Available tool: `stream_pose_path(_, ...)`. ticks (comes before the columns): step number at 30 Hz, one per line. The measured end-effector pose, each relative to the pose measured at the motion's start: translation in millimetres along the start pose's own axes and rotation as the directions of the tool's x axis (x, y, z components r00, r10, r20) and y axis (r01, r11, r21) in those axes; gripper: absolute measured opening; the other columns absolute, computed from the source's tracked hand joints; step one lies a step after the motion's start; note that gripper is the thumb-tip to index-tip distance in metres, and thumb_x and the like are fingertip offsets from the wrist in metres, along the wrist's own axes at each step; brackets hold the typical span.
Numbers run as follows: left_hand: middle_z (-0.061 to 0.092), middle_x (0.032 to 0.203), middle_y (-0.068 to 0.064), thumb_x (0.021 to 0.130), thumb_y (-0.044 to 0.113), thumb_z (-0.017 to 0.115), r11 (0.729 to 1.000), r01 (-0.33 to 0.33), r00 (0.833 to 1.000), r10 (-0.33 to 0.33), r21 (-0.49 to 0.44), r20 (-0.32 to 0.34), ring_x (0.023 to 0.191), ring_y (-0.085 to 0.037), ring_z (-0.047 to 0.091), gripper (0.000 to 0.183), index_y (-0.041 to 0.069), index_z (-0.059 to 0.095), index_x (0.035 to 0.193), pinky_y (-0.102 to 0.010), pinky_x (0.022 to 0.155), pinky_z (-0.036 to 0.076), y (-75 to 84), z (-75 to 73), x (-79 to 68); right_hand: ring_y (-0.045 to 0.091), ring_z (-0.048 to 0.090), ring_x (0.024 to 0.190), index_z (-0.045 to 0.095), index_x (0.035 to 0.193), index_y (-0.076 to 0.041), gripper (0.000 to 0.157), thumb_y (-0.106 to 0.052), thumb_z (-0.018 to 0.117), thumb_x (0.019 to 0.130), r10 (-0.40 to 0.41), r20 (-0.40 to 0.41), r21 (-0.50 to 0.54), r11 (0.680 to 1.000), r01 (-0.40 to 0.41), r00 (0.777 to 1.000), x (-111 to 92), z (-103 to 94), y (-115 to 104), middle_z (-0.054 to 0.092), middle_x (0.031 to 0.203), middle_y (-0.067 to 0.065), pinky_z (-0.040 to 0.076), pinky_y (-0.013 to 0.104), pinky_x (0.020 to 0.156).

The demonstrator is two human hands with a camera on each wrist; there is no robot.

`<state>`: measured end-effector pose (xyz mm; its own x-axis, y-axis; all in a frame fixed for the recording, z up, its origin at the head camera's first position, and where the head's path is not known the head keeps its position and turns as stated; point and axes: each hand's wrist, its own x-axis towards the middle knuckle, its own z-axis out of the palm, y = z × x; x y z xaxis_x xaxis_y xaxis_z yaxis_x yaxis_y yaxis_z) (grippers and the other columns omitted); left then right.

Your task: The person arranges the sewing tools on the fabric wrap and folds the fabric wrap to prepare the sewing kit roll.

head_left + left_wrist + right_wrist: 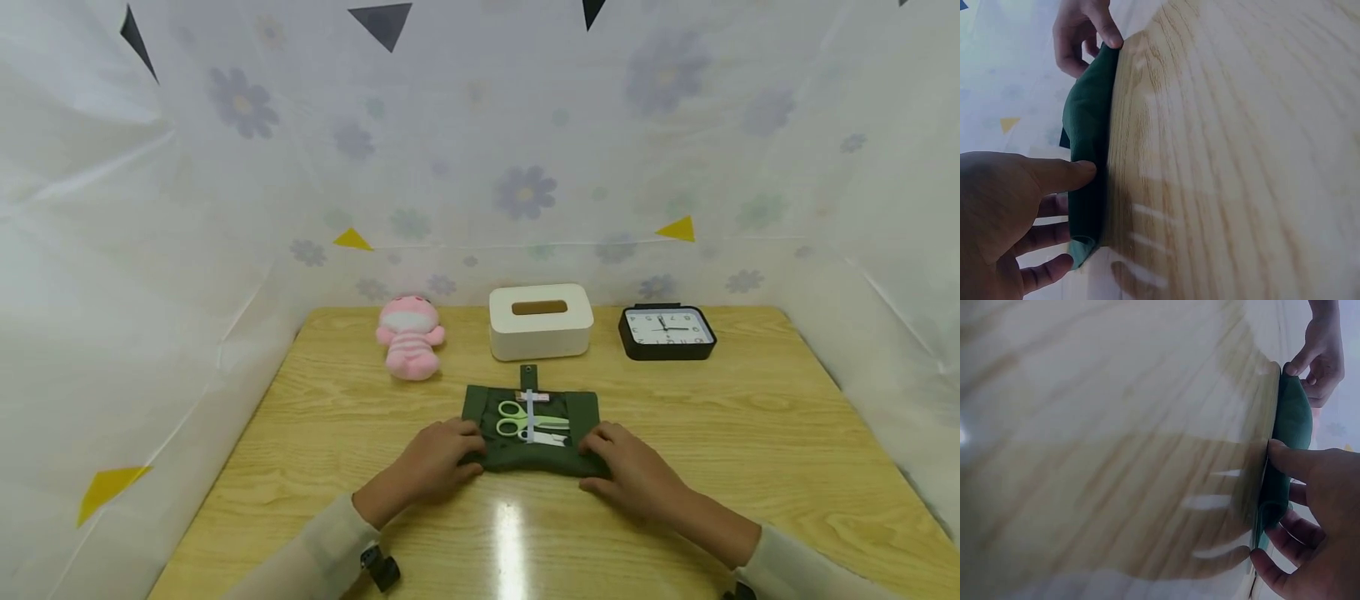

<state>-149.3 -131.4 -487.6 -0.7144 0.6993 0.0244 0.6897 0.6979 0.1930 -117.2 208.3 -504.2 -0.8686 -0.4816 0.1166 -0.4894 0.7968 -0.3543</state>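
A dark green fabric tool pouch [536, 458] lies unfolded on the table, its near edge rolled up. Inside sit green-handled scissors [553, 422], a small white tool [547, 438] of unclear kind and a small pale item [535, 397] above them. A light strap [530, 415] crosses them. A tab with a snap [528, 379] points away from me. My left hand [442, 454] grips the rolled edge at its left end, thumb on the near side. At the other end my right hand [633, 467] holds the roll [1291, 419] between thumb and fingers.
Behind the pouch stands a white tissue box [540, 342]. A pink plush toy [411, 340] lies to its left, and a black-framed clock [667, 333] is at its right. The wooden table [337, 467] ends at a patterned curtain [450, 167].
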Motion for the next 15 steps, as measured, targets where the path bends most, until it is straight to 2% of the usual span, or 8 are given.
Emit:
stream_pose_path(7,0.066,0.106,0.007,0.097,0.029,0.074,0.999,-0.045,0.998,0.047,0.026,-0.051,0.095,-0.012,0.061,0.009,0.024,0.074,0.103,-0.034,0.08,0.053,-1.0,1.9,0.5,0.018,0.062,0.11,0.069,0.12,-0.02,0.034,-0.029,0.082,0.09,-0.005,-0.002,-0.008,1.0,0.005,1.0,-0.6,-2.0,-1.3,0.061,0.12,-0.001,0.055,0.043,0.09)
stream_pose_path(15,0.065,0.1,0.007,0.101,0.025,0.068,0.999,-0.045,0.996,0.045,0.005,-0.074,0.091,-0.013,0.06,0.006,0.022,0.073,0.104,-0.034,0.079,0.052,-0.2,0.7,0.5,0.019,0.063,0.107,0.072,0.117,-0.019,0.024,-0.023,0.077,0.094,-0.064,-0.032,0.029,0.997,0.065,0.997,-1.0,-5.1,2.1,0.063,0.119,0.0,0.056,0.042,0.086)
